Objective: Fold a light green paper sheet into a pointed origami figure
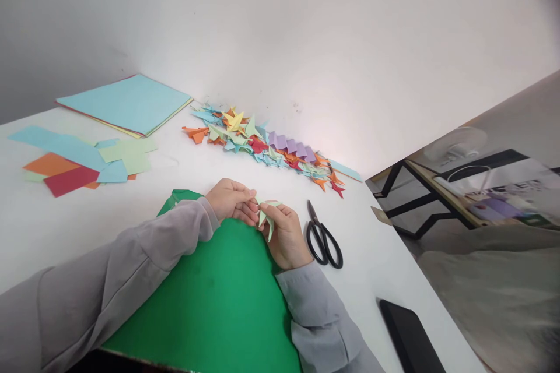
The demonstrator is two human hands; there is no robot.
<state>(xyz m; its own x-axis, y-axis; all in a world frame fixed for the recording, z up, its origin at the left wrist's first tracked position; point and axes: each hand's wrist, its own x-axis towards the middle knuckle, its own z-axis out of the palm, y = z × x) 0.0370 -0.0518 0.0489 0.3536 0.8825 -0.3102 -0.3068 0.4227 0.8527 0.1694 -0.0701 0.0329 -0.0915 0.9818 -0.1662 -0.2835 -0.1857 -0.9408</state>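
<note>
Between my hands is a small pale green folded paper piece with pointed ends, partly hidden by my fingers. My right hand is closed on its body between thumb and fingers. At its left tip, my left hand is closed in a pinch with the thumb against the fingers. Both hands are over a green sheet at the table's near side. Beyond them lies a long heap of small folded paper pieces in orange, blue, green, red, yellow and purple; several look like origami birds.
Black-handled scissors lie right of my right hand, and a black phone-like device is nearer the right edge. Loose paper pieces are at left, with a stack of large sheets behind. A wall borders the white table.
</note>
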